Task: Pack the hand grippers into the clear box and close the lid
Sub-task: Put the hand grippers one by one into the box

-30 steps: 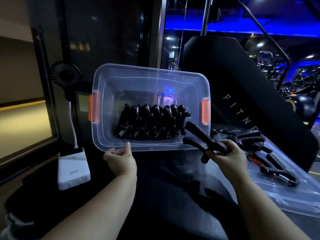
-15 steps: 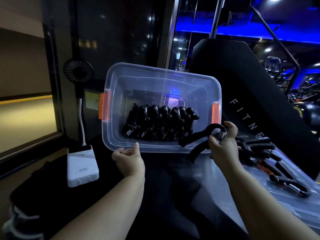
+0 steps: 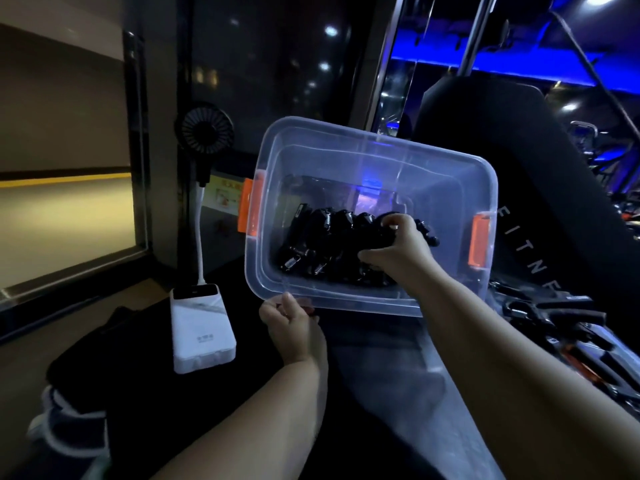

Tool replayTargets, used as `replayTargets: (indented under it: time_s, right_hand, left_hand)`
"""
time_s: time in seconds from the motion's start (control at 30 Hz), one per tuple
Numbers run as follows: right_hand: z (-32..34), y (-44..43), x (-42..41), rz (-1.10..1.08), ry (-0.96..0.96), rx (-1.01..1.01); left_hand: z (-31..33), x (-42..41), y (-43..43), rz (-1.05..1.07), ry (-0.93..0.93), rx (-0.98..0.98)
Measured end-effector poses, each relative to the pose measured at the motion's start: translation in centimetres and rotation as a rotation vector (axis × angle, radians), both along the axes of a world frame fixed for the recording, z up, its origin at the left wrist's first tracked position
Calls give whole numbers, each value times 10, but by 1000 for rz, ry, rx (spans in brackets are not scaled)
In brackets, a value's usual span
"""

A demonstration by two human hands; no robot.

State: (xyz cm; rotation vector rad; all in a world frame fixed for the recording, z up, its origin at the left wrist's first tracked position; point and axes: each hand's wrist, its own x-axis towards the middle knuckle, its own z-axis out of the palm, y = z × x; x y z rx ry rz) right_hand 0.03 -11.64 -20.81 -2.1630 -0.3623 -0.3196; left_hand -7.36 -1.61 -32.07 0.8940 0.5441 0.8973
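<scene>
A clear plastic box (image 3: 349, 148) with orange side latches stands tilted toward me. My left hand (image 3: 294, 327) grips its near rim at the lower left. A row of several black hand grippers (image 3: 322, 244) with metal springs lies inside. My right hand (image 3: 398, 249) is inside the box and holds a black hand gripper (image 3: 377, 242) at the right end of that row. More hand grippers (image 3: 554, 313) lie on the clear lid (image 3: 433, 386) at the right.
A white power bank (image 3: 202, 329) with a small black fan (image 3: 204, 129) on a white stalk stands at the left. A black padded fitness machine (image 3: 519, 161) rises behind the box. Dark cloth (image 3: 79, 368) lies at the lower left.
My right hand has carried the hand gripper from the box's front right edge into the box, down onto the row. The left hand keeps its hold on the rim. The view has shifted.
</scene>
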Motion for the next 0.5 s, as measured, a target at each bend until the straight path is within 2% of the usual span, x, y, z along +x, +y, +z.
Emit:
replayTargets:
  time_s: [0.17,0.5]
  right_hand:
    - [5,43,6,74,-130,-181]
    - [-4,105,30,165,-224,-515]
  left_hand:
    - [2,1,-2,37,-81,-46]
    - [-3,4,-1,28,-65,-30]
